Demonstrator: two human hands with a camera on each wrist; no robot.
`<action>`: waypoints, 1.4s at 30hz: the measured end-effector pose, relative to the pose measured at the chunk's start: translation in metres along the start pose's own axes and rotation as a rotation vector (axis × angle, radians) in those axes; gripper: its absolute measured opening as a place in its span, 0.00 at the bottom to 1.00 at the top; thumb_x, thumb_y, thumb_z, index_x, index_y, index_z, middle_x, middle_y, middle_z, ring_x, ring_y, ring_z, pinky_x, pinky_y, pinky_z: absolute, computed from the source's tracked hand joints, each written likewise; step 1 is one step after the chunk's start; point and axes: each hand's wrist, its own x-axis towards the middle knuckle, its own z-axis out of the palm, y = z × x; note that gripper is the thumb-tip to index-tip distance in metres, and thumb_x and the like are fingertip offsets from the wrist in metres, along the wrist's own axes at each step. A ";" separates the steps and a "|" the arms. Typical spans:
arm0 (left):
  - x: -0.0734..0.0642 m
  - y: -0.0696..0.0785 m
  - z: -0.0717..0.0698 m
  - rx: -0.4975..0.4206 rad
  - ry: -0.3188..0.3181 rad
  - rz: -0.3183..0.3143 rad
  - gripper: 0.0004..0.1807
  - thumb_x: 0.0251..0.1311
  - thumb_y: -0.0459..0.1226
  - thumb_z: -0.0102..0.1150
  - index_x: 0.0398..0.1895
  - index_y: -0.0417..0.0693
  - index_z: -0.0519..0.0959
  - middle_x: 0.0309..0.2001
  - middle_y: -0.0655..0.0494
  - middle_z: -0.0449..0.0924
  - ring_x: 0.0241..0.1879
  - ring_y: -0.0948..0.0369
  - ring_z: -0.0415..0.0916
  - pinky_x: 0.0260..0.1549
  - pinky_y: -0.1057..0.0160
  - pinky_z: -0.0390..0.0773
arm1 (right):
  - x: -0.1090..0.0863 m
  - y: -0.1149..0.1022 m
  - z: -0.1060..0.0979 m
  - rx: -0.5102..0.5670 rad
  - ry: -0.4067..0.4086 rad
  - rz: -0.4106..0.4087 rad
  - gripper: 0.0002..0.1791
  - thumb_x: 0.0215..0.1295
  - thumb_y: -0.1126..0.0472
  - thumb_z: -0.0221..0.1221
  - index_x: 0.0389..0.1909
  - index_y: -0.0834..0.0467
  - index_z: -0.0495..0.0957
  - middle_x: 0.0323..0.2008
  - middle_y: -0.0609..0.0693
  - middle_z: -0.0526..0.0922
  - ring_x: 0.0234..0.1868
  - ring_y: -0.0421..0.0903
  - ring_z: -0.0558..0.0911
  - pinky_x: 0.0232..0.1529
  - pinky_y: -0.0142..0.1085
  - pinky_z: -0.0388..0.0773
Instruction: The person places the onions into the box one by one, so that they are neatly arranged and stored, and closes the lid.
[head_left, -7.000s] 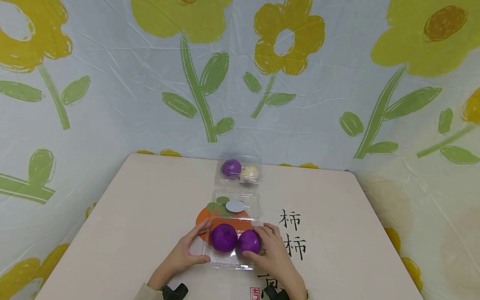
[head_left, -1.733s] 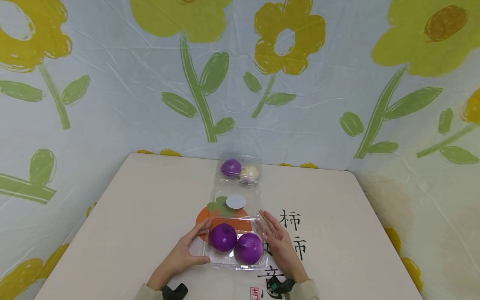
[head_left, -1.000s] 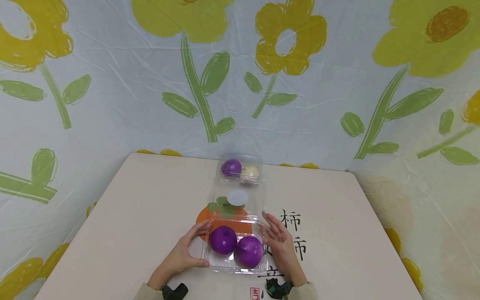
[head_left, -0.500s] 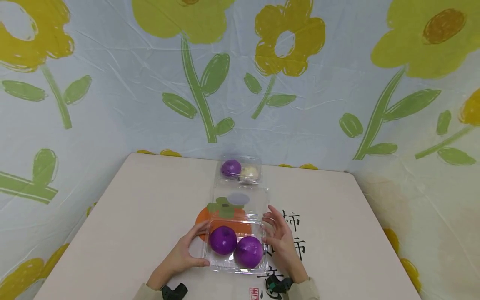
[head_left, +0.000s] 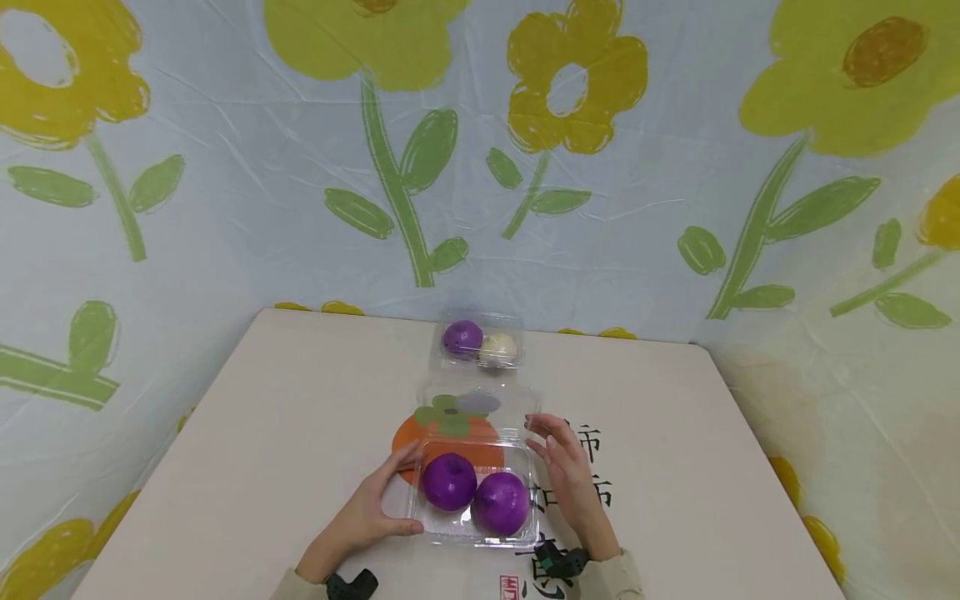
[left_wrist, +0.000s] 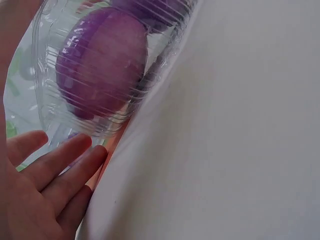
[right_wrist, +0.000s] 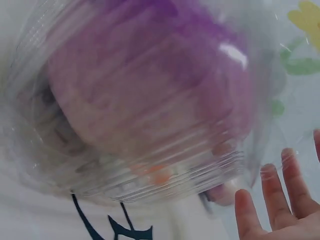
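In the head view a clear plastic clamshell box [head_left: 457, 530] stands on the table between both hands. Two round, glossy purple vegetables, looking like onions, lie in its base: one at left [head_left: 449, 482], one at right [head_left: 501, 504]. Its clear lid [head_left: 517, 404], with a white oval label, is hinged back and tilted up. My left hand [head_left: 372, 504] rests along the box's left side, thumb by the front corner and fingers by the back. In the left wrist view its fingers [left_wrist: 67, 180] lie loosely straight against the wall. My right hand [head_left: 567, 479] reaches its extended fingers to the lid's right edge.
Behind it, near the table's far edge, a second clear box [head_left: 486, 319] holds one purple and one cream-coloured round vegetable. The table covering [head_left: 315, 383] bears an orange fruit print and black characters. A flowered cloth [head_left: 285, 208] hangs behind and at the sides.
My right hand has left the right purple vegetable, which sits nearer the front, and moved out to the lid's edge. The lid has tilted up further. My left hand has stayed nearly still.
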 end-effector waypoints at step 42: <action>-0.004 0.030 -0.002 -0.168 0.009 -0.165 0.36 0.66 0.34 0.61 0.75 0.42 0.58 0.70 0.43 0.66 0.68 0.54 0.65 0.67 0.66 0.62 | -0.062 -0.013 0.007 -0.153 0.036 0.358 0.38 0.65 0.71 0.56 0.74 0.64 0.51 0.76 0.64 0.52 0.75 0.53 0.56 0.68 0.29 0.58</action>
